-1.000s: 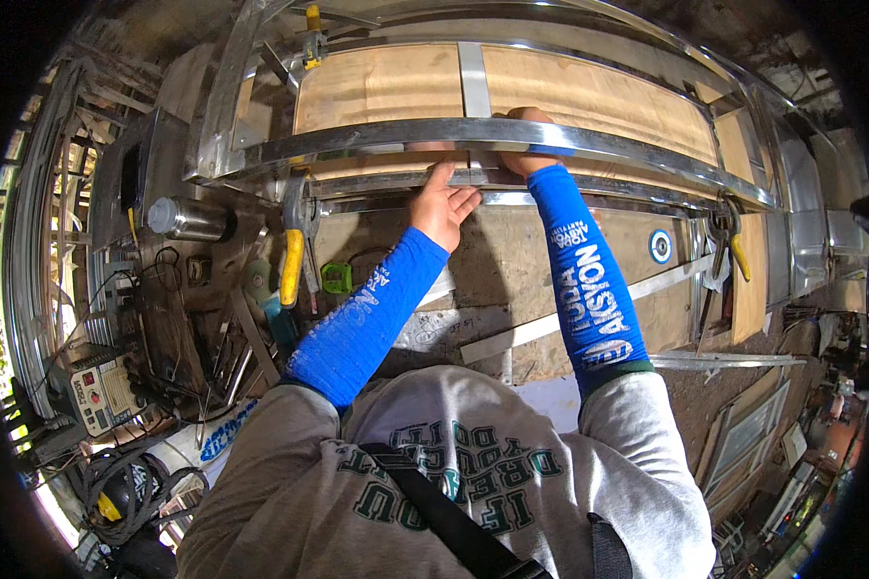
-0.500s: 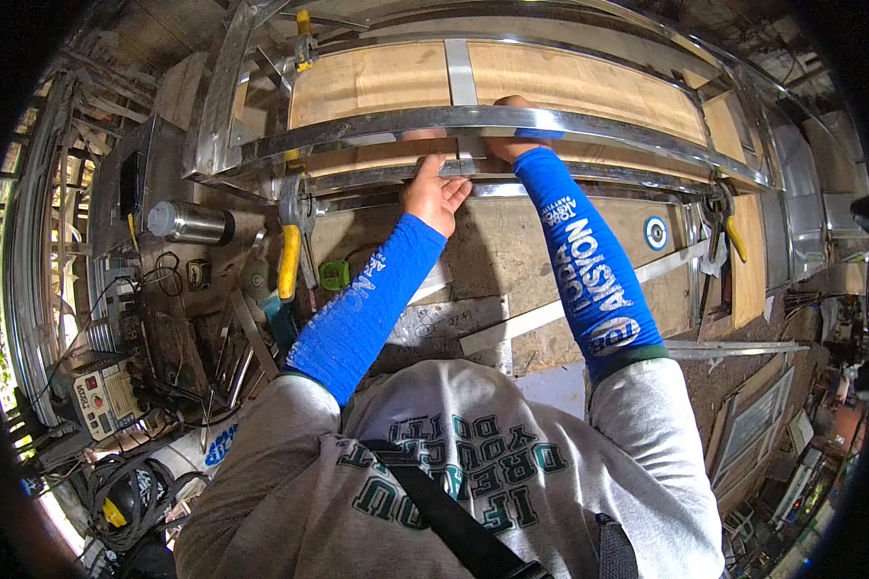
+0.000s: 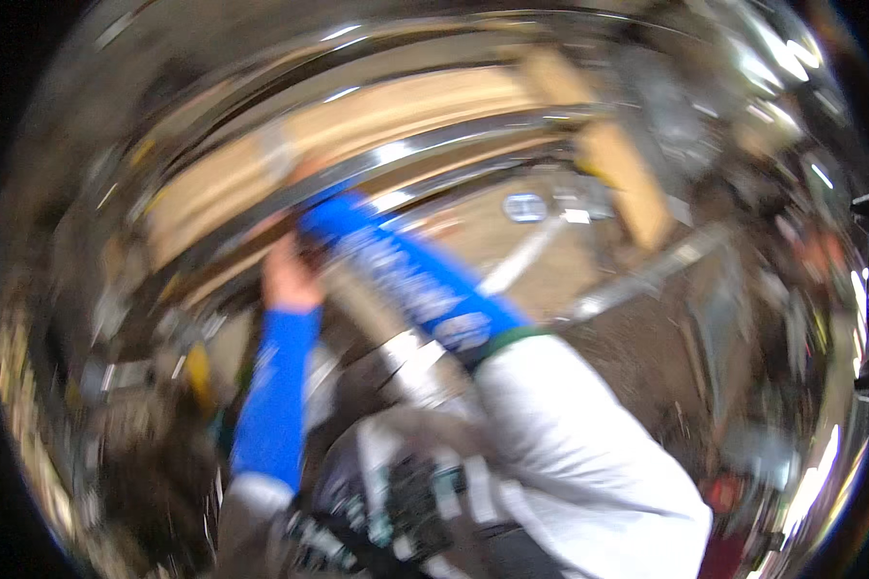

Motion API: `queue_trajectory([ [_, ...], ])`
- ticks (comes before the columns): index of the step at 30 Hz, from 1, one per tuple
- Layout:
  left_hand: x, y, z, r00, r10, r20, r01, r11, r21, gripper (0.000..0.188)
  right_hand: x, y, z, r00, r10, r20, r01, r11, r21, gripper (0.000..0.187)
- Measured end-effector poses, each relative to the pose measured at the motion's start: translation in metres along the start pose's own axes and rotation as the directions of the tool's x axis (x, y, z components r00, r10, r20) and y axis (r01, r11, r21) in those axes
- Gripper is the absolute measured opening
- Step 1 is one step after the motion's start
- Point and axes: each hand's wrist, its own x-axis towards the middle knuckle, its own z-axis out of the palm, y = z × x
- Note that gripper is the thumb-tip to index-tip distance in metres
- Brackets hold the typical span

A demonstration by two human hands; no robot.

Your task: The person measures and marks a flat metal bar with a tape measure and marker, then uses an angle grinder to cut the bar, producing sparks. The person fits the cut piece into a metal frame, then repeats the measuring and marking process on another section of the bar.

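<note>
My left hand (image 3: 290, 275) is against the near side of the shiny metal tube frame (image 3: 434, 135), below its front rail. Motion smears its fingers, so their grip does not show. My right arm reaches under that rail, and my right hand (image 3: 309, 170) shows only in part beyond it, close to the grey crosspiece (image 3: 278, 150). The rail and the blur hide its fingers. Behind the rail lies a pale wooden panel (image 3: 406, 106), which the crosspiece spans. Whether either hand holds anything cannot be made out.
A blue and white disc (image 3: 525, 207) lies on the worktop beside a flat metal strip (image 3: 519, 256). To the right stand a wooden board (image 3: 628, 183) and a long metal bar (image 3: 647, 275). A yellow handle (image 3: 200, 372) shows at left. Everything is blurred.
The view has swung right and tilted, so the frame and both hands now sit further left and aslant. My left hand's spread fingers are now smeared; my right hand stays behind the rail.
</note>
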Motion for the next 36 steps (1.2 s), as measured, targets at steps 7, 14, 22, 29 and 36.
queue_trajectory([
  [7,-0.013,-0.005,0.025,0.976,0.026,-0.215,-0.003,0.994,0.108,0.037,0.012,0.018,0.018,0.983,0.091,-0.158,-0.076,0.992,0.097,0.038],
  [14,-0.013,0.005,0.011,0.907,-0.163,0.389,0.146,0.987,0.073,0.056,0.024,0.002,0.034,0.994,0.056,-0.089,-0.051,0.997,0.061,0.037],
  [22,-0.017,-0.015,0.027,0.979,-0.013,-0.203,0.000,0.998,-0.064,0.027,0.043,0.024,0.031,0.997,-0.072,0.028,0.068,0.990,0.126,0.036],
  [29,-0.014,-0.018,0.020,0.982,-0.004,-0.188,-0.007,0.998,-0.060,0.027,0.038,0.040,0.016,0.982,-0.185,0.049,0.174,0.969,0.173,0.034],
  [36,-0.018,-0.016,0.029,0.980,0.025,-0.195,-0.038,0.997,-0.064,0.025,-0.002,0.021,-0.015,0.989,-0.147,0.021,0.141,0.973,0.185,0.032],
])
